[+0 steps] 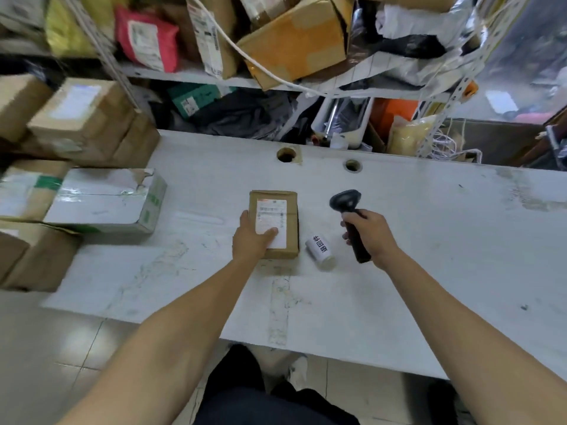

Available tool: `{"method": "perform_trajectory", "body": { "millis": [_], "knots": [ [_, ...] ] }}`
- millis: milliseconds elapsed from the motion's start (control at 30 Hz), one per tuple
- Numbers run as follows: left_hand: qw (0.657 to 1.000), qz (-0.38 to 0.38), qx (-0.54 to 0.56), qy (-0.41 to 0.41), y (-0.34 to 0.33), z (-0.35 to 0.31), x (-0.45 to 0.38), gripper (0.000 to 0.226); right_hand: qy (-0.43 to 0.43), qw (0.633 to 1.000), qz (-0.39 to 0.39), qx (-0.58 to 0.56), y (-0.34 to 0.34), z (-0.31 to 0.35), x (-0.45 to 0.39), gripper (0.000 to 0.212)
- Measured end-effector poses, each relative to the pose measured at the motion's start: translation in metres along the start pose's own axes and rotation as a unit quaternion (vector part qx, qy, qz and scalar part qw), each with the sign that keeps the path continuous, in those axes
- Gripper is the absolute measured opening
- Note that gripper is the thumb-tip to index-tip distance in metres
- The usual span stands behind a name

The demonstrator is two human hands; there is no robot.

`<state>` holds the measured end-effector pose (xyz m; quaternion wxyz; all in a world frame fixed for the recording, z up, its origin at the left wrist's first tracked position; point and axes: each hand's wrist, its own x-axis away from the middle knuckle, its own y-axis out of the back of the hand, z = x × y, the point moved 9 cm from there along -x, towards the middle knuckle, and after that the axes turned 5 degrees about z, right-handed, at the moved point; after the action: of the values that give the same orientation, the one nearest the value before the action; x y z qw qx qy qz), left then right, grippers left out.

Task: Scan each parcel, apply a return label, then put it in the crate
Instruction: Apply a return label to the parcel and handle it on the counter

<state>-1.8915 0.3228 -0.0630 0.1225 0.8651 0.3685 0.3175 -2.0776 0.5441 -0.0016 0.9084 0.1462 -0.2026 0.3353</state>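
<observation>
A small brown cardboard parcel (283, 210) with a white shipping label lies flat on the white table (429, 240). My left hand (250, 240) grips its near left corner, thumb pressed on the label. My right hand (369, 233) holds a black handheld barcode scanner (345, 199) by its handle, the head raised to the right of the parcel. A white roll of return labels (320, 250) with black printed characters lies on its side on the table between the parcel and my right hand. No crate is identifiable in view.
Stacked cardboard boxes (79, 124) and a white box (104, 197) crowd the table's left end. A shelf (214, 78) behind the table is packed with parcels and bags. Two cable holes (287, 154) sit near the table's far edge. Tiled floor lies below.
</observation>
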Motion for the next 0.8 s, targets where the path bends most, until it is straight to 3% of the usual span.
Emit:
{"method": "perform_trajectory", "body": {
  "millis": [100,267,800],
  "knots": [
    [0.999,0.023,-0.014,0.020,-0.001,0.014,0.004,0.086,-0.031,0.995,0.042,-0.085,-0.058,0.014,0.018,0.030],
    [1.000,0.009,-0.011,-0.008,0.000,0.018,0.003,0.061,-0.064,0.981,0.088,-0.158,-0.115,0.015,0.033,0.043],
    [0.999,-0.025,-0.031,0.002,0.000,0.020,0.007,0.058,-0.070,0.966,0.105,-0.227,-0.127,0.023,0.041,0.048]
  ]
}}
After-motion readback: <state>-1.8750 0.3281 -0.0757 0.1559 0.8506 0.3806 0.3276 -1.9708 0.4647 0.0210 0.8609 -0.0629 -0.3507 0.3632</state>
